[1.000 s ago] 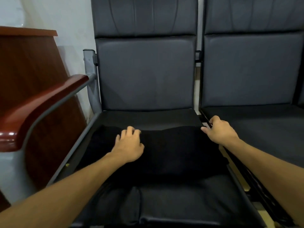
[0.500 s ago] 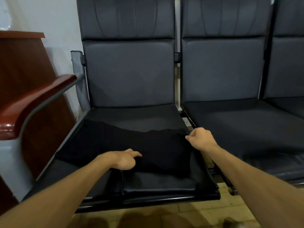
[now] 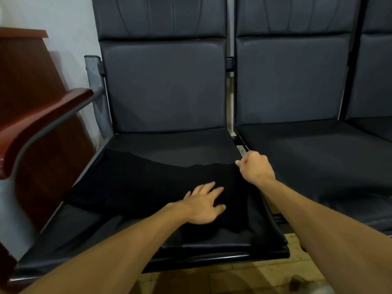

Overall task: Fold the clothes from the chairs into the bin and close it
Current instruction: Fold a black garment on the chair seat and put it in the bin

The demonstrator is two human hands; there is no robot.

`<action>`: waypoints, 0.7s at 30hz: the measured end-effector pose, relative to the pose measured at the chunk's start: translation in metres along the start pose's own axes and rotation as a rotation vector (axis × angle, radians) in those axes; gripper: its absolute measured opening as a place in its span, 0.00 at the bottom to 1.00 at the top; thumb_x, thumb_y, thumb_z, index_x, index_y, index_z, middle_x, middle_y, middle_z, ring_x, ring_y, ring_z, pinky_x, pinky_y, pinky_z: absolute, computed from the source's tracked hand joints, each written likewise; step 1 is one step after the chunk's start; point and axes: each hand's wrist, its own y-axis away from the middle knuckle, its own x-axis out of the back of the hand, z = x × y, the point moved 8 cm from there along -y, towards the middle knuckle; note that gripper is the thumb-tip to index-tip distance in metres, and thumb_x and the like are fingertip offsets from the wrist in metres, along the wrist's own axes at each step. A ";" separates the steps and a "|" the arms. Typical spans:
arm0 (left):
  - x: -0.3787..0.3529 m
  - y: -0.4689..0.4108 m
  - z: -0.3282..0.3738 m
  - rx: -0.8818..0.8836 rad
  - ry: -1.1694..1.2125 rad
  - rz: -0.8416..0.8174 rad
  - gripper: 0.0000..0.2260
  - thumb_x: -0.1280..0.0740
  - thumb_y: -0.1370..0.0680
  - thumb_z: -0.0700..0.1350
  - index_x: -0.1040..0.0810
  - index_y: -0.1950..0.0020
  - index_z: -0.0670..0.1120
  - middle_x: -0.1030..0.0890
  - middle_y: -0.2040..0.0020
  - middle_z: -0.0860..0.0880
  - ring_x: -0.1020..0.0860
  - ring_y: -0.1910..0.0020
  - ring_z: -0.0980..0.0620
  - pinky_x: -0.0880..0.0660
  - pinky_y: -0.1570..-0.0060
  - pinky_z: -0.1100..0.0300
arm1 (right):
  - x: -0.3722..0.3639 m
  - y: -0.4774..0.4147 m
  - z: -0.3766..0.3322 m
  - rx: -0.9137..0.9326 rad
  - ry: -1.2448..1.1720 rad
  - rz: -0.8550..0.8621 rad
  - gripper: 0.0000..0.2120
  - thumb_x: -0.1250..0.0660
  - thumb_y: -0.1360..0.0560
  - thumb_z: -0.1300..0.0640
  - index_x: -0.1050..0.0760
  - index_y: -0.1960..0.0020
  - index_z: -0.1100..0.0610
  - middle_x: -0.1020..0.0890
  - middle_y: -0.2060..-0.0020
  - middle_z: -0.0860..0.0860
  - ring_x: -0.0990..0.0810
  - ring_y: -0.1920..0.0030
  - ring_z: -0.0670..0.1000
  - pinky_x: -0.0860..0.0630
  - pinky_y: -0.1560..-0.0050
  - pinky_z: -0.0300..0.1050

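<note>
chairs (image 3: 163,85) (image 3: 290,81) (image 3: 377,77) 3 | black garment (image 3: 135,183) 1 | hands (image 3: 201,205) (image 3: 255,166) 2 | armrest (image 3: 40,122) 1

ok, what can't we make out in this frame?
Head view:
- Bin: out of frame.
- Black garment: type and fold lines lost, black on dark seat.
- Third chair: cut by right edge.
- Cloth under left hand: covered by the palm.

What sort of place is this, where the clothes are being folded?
Probably a waiting room or hall: dark padded chairs joined in a row, a wood-capped armrest at the end, a brown wooden desk beside it. A black garment lies on one seat.
</note>
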 end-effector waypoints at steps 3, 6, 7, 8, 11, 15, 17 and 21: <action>-0.012 -0.002 -0.004 0.036 -0.095 -0.103 0.27 0.53 0.17 0.60 0.61 0.22 0.57 0.62 0.21 0.54 0.62 0.22 0.49 0.60 0.25 0.40 | 0.003 -0.002 -0.005 0.058 -0.102 0.035 0.06 0.35 0.21 0.54 0.28 0.50 0.57 0.21 0.54 0.54 0.22 0.53 0.53 0.24 0.53 0.49; -0.013 -0.002 -0.002 0.043 -0.115 -0.145 0.27 0.54 0.17 0.60 0.63 0.22 0.58 0.65 0.22 0.54 0.64 0.23 0.49 0.61 0.26 0.39 | -0.003 -0.005 -0.008 0.069 -0.230 0.023 0.07 0.33 0.23 0.62 0.29 0.56 0.53 0.21 0.53 0.53 0.21 0.50 0.52 0.26 0.52 0.43; -0.013 -0.002 -0.002 0.043 -0.120 -0.150 0.27 0.55 0.17 0.60 0.63 0.22 0.57 0.65 0.22 0.54 0.64 0.23 0.49 0.61 0.26 0.39 | -0.004 -0.006 -0.008 0.074 -0.231 0.019 0.09 0.32 0.24 0.65 0.27 0.58 0.52 0.21 0.53 0.51 0.21 0.48 0.51 0.27 0.52 0.40; -0.013 -0.001 -0.001 0.042 -0.121 -0.151 0.27 0.55 0.17 0.60 0.64 0.22 0.57 0.65 0.22 0.54 0.64 0.23 0.49 0.61 0.26 0.39 | -0.004 -0.007 -0.008 0.076 -0.228 0.021 0.10 0.32 0.25 0.67 0.26 0.58 0.53 0.22 0.52 0.50 0.21 0.46 0.51 0.28 0.52 0.38; -0.012 0.002 0.000 0.041 -0.122 -0.136 0.27 0.55 0.17 0.60 0.64 0.22 0.57 0.65 0.22 0.53 0.64 0.23 0.49 0.61 0.26 0.39 | -0.003 -0.010 -0.006 0.063 -0.186 0.035 0.11 0.32 0.26 0.70 0.23 0.57 0.54 0.23 0.43 0.53 0.24 0.40 0.52 0.30 0.51 0.37; -0.011 0.004 0.001 0.046 -0.144 -0.109 0.27 0.55 0.17 0.59 0.63 0.22 0.55 0.64 0.21 0.52 0.63 0.22 0.48 0.61 0.26 0.39 | -0.004 -0.007 -0.012 0.201 -0.016 -0.001 0.10 0.31 0.27 0.69 0.21 0.55 0.54 0.29 0.35 0.53 0.27 0.36 0.52 0.29 0.45 0.38; -0.010 0.003 0.001 0.049 -0.163 -0.092 0.27 0.55 0.17 0.59 0.62 0.21 0.55 0.63 0.21 0.51 0.62 0.22 0.47 0.60 0.26 0.39 | -0.003 -0.003 -0.016 0.308 0.065 -0.013 0.09 0.31 0.26 0.67 0.21 0.52 0.55 0.32 0.32 0.51 0.30 0.32 0.52 0.30 0.36 0.42; -0.007 0.002 0.000 0.043 -0.162 -0.083 0.28 0.54 0.18 0.60 0.60 0.21 0.55 0.61 0.21 0.51 0.60 0.22 0.48 0.58 0.24 0.45 | 0.009 0.010 -0.017 0.408 0.174 -0.010 0.09 0.33 0.24 0.64 0.21 0.46 0.55 0.31 0.33 0.50 0.28 0.35 0.51 0.28 0.35 0.47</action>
